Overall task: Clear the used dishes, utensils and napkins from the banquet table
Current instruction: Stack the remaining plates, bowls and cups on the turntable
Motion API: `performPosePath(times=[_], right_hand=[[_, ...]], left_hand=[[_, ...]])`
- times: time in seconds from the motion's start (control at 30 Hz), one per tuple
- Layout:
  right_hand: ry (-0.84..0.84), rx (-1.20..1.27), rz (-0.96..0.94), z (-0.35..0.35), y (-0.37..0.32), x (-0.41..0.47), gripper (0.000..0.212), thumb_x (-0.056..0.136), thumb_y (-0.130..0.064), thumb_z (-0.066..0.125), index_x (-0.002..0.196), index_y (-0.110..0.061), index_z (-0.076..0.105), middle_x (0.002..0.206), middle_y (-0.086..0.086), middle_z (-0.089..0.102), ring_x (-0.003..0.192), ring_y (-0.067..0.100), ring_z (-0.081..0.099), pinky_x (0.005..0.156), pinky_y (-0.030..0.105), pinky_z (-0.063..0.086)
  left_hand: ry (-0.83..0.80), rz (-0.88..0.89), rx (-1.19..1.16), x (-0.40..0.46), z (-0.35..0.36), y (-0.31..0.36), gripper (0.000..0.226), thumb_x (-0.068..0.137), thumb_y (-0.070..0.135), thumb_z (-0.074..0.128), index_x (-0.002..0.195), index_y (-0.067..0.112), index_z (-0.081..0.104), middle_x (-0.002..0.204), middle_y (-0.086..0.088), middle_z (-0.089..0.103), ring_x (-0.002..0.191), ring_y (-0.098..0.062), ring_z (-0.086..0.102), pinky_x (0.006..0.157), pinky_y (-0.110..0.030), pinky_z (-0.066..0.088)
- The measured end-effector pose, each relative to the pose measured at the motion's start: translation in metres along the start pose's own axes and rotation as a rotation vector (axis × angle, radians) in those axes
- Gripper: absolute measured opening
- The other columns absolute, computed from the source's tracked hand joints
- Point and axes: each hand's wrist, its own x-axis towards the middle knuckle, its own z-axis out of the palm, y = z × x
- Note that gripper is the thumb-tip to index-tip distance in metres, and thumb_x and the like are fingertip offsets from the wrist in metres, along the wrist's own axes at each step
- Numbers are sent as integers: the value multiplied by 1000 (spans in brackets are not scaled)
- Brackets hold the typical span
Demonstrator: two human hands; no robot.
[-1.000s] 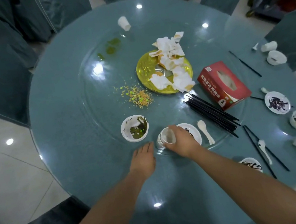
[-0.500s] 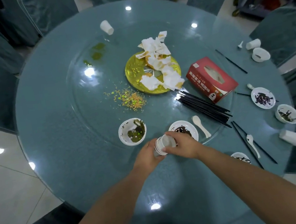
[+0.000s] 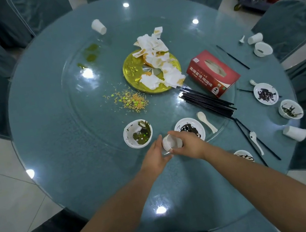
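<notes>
Left hand: the left hand (image 3: 155, 156) has come off the glass, where it lay flat a second ago, and now curls round the near end of the stack of cups (image 3: 171, 142).
Right hand: the right hand (image 3: 189, 143) grips the far, open end of the same stack, fingers wrapped over the rim, as it did before.
Stack of cups: white cups nested on their side, held between both hands just above the near edge of the turntable (image 3: 80, 114); it has shifted a little to the left.
Meaning: my reading is that the cups are being squared up for carrying off, so this part of the clearing is nearly secured.
Bowl: a dirty bowl (image 3: 138, 136) sits just left of the hands, untouched.
Plate and spoon: a smeared plate (image 3: 189, 128) lies just beyond the right hand, a white spoon (image 3: 206, 121) beside it.
Chopsticks: a black bundle of chopsticks (image 3: 207, 102) lies farther right.
Napkins: crumpled napkins (image 3: 157, 63) heap on the gold platter (image 3: 134, 75) at the centre.
Far cup: one cup (image 3: 98, 26) lies tipped at the far side.
Still to do: most dishes remain on the table (image 3: 41, 132).
</notes>
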Motion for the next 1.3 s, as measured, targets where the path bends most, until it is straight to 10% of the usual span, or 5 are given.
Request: performPosePath(times=[0.37, 0.53, 0.67, 1.3], right_hand=[[100, 22, 179, 18, 4, 4, 68, 89, -49, 62, 149, -30, 35, 144, 6, 46, 130, 25, 46, 107, 35, 36], [334, -39, 276, 5, 36, -35, 15, 96, -32, 47, 97, -19, 56, 98, 7, 66, 92, 32, 61, 76, 39, 50], [351, -66, 434, -8, 87, -83, 19, 96, -29, 46, 79, -21, 44, 82, 9, 63, 79, 32, 61, 64, 32, 40], [480, 582, 995, 27, 232, -175, 34, 97, -31, 52, 118, -7, 62, 99, 17, 73, 96, 32, 68, 90, 36, 52]], left_hand=[[-139, 29, 352, -32, 12, -12, 28, 99, 25, 46, 121, 15, 59, 122, -7, 61, 114, -27, 57, 97, -39, 47], [-250, 149, 557, -24, 26, 17, 25, 103, 30, 34, 111, 18, 54, 112, -8, 64, 105, -30, 61, 83, -41, 51], [-320, 248, 650, -15, 52, 45, 37, 97, 14, 41, 132, 25, 49, 119, -7, 64, 110, -31, 61, 88, -41, 50], [-402, 303, 905, 2, 151, 60, 57, 96, 23, 43, 151, 31, 32, 163, 0, 12, 150, -22, 13, 121, -42, 13]])
